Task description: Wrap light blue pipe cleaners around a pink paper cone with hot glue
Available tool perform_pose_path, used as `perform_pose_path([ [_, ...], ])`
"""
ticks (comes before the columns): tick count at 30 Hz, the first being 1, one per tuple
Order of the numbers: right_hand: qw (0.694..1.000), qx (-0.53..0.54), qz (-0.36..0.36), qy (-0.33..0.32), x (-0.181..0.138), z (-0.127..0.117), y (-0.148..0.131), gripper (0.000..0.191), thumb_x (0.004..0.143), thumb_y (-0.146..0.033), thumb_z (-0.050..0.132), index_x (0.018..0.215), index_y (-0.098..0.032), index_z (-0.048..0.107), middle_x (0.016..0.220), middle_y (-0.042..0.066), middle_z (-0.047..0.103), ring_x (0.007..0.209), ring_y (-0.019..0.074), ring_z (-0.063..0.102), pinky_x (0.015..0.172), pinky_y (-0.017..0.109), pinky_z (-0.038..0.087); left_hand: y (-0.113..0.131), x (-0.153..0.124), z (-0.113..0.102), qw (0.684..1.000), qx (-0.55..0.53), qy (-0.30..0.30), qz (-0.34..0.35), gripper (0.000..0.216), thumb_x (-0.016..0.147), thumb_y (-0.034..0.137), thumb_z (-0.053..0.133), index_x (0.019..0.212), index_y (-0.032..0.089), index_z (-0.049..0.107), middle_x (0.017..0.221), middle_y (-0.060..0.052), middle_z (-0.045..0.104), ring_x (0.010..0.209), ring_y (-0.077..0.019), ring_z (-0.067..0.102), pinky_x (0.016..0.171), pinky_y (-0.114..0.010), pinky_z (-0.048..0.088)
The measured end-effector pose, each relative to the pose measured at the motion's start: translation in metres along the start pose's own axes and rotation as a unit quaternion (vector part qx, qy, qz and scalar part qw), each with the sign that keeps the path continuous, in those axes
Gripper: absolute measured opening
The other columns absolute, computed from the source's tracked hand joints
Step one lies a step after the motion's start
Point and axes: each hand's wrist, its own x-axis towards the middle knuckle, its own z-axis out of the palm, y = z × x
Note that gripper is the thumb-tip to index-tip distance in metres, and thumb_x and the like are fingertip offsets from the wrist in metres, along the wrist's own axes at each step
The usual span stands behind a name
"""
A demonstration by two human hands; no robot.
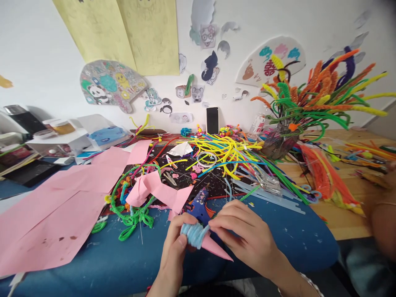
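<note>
Nearest: left hand [175,240] and right hand [249,235] with a pale-pink pointed paper cone [216,247] wound in light-blue fuzzy pipe cleaner [192,236], six o'clock in view, over the near edge of the blue-topped desk [297,243]. Left fingers clamped round the blue coils; right thumb and fingertips together, pinching what looks like the pipe cleaner's end. Cone should be light, thin, easily creased at the tip; coils likely soft, springy, not slippery. Best hold: the wound part. Counts, clock from cone: cone, one; dark-blue speckled pointed piece [201,204], one, twelve; silvery ring [207,159], one, twelve; black-screened upright phone [212,120], one, twelve; see-through vase [276,144], one, one-thirty; yellow pipe cleaners [230,148], too tangled to count, twelve-thirty.
</note>
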Motion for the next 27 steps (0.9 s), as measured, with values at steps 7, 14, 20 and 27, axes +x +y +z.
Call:
perform_pose_path([
  [7, 1.000, 0.007, 0.000, 0.007, 0.000, 0.006, -0.002, 0.015, 0.104, -0.015, 0.055, 0.097, -0.018, 0.068, 0.080, 0.003, 0.073, 0.074, 0.0157, 0.064, 0.069, 0.029, 0.057, 0.000, 0.006, 0.004, 0.988, -0.125, -0.043, -0.077, 0.034, 0.084, 0.052, 0.075, 0.095, 0.022, 0.064, 0.083, -0.002, 0.061, 0.064, -0.0140, 0.052, 0.055, -0.024, 0.040],
  [14, 1.000, -0.012, 0.020, 0.012, -0.006, 0.011, -0.008, 0.016, 0.101, -0.009, 0.055, 0.100, -0.019, 0.068, 0.083, 0.003, 0.073, 0.076, 0.0165, 0.064, 0.070, 0.031, 0.058, 0.002, 0.006, 0.007, 0.969, -0.203, -0.061, -0.123, 0.029, 0.087, 0.047, 0.074, 0.100, 0.023, 0.064, 0.084, -0.002, 0.058, 0.059, -0.0106, 0.044, 0.053, -0.022, 0.033],
  [20, 0.999, -0.009, 0.048, 0.005, -0.008, 0.013, -0.017, 0.017, 0.098, -0.006, 0.057, 0.105, -0.015, 0.070, 0.088, 0.006, 0.073, 0.078, 0.0163, 0.066, 0.073, 0.029, 0.059, -0.001, 0.008, 0.003, 0.948, -0.255, -0.079, -0.175, 0.028, 0.087, 0.042, 0.075, 0.103, 0.023, 0.064, 0.083, -0.002, 0.059, 0.054, -0.0070, 0.038, 0.052, -0.020, 0.034],
  [27, 0.993, 0.020, 0.106, 0.055, -0.012, 0.019, -0.022, 0.014, 0.099, -0.014, 0.062, 0.104, -0.017, 0.074, 0.084, 0.004, 0.076, 0.076, 0.0147, 0.071, 0.071, 0.024, 0.061, -0.005, 0.008, 0.004, 0.954, -0.246, -0.098, -0.139, 0.031, 0.085, 0.045, 0.078, 0.103, 0.022, 0.065, 0.073, 0.002, 0.054, 0.050, -0.0060, 0.035, 0.046, -0.017, 0.034],
])
